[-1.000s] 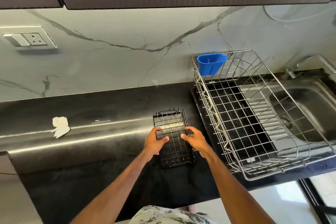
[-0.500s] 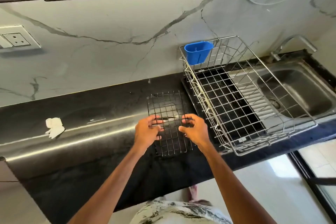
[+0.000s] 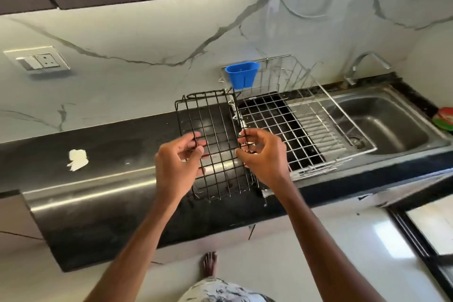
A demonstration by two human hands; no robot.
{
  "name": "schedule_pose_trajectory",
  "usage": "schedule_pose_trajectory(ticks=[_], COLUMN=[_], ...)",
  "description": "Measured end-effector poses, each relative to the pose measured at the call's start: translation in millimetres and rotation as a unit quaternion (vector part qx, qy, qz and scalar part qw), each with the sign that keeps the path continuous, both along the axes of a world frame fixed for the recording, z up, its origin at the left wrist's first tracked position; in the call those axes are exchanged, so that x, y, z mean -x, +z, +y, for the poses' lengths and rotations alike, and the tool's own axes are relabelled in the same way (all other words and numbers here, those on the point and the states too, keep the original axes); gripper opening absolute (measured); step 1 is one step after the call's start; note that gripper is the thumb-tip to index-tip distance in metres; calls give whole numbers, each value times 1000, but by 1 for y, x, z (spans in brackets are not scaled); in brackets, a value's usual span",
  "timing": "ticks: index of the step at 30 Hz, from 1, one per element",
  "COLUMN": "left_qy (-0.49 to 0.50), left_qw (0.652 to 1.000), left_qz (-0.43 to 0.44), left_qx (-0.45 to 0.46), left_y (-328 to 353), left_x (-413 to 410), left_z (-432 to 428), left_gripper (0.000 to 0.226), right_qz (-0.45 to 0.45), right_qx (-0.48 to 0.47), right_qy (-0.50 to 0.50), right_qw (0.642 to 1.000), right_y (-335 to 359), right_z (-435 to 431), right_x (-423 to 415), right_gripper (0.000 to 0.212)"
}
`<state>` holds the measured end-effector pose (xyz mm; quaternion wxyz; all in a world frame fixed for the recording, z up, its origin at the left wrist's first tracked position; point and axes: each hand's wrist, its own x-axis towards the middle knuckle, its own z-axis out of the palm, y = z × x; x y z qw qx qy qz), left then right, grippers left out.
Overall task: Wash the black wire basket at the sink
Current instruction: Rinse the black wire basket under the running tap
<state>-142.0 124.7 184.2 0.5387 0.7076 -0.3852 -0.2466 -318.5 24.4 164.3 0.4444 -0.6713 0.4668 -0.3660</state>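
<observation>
The silver dish rack (image 3: 289, 130), a blue cup (image 3: 242, 76) hung at its back left corner, stands between the black wire basket (image 3: 213, 144) and the sink bowl (image 3: 382, 125), which lies open beneath the tap (image 3: 362, 64); the counter's (image 3: 110, 140) left stretch bears just a white scrap (image 3: 78, 159).

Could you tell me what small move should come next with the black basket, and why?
The left hand and right hand grip the black wire basket left of the silver dish rack; the sink lies beyond it. Probably carry it rightward over the rack to the sink.
</observation>
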Motion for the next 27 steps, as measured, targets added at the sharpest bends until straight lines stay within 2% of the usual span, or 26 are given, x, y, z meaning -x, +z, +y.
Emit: schedule_pose_trajectory(ticks=[4, 9, 13, 18, 27], left_qy=[-44, -89, -115, -152, -214], left_qw=[994, 989, 985, 979, 970], left_qz=[-77, -52, -35, -44, -40], left_qx=[70, 108, 124, 132, 113], left_y=[50, 89, 84, 69, 40], left_x=[78, 169, 237, 315, 426], left_z=[4, -3, -26, -74, -197], left_gripper=[33, 30, 29, 34, 34], right_qz=[-26, -22, 10, 29, 73], right_qx=[42, 67, 85, 86, 77], right_qy=[-10, -52, -105, -174, -230], right_qw=[999, 996, 991, 981, 967], right_y=[42, 88, 100, 99, 70], right_z=[11, 16, 11, -13, -119], right_x=[84, 186, 255, 332, 445], right_gripper=[39, 41, 34, 34, 40])
